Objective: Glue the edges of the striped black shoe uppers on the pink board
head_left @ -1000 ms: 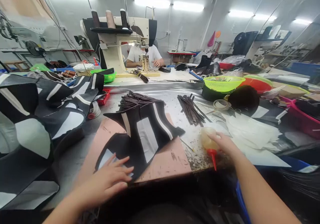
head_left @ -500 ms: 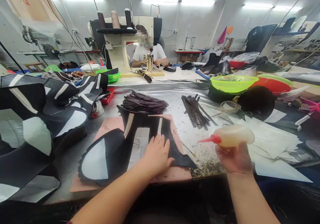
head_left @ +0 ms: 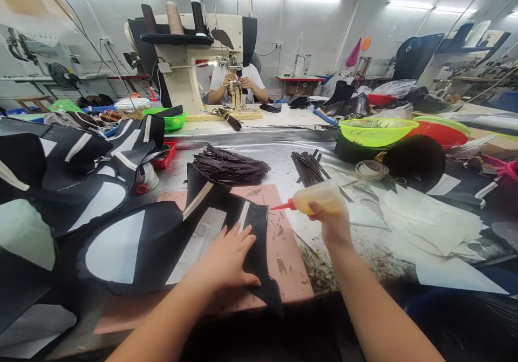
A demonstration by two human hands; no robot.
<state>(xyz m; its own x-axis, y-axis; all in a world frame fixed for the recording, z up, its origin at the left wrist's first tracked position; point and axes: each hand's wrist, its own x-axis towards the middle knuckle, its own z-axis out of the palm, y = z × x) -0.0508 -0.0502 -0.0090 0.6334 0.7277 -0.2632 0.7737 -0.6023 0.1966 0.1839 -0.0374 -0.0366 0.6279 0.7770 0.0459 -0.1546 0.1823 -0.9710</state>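
My left hand [head_left: 226,257] lies with fingers spread on a black piece [head_left: 157,243] that bears white and grey patches. That piece rests on a pink board [head_left: 285,265]. In my right hand [head_left: 334,224] is a squeeze bottle [head_left: 318,197] of yellowish liquid, tilted so that its red nozzle points left. The nozzle's tip is close to the black piece's upper right edge; whether they touch I cannot tell. Behind the board lies a pile of dark strips [head_left: 229,165], and a smaller bundle of strips [head_left: 309,168] sits behind the bottle.
More black pieces [head_left: 52,157] are heaped at the left. White sheets [head_left: 433,222] lie at the right, near a roll of tape [head_left: 369,169] and a yellow-green basket [head_left: 376,131]. Across the table, a person [head_left: 253,81] works at a sewing machine [head_left: 182,76].
The bottle has moved left in my right hand, to the black piece's edge. Under my left hand the black piece has shifted left and turned. The person's hands across the table have risen.
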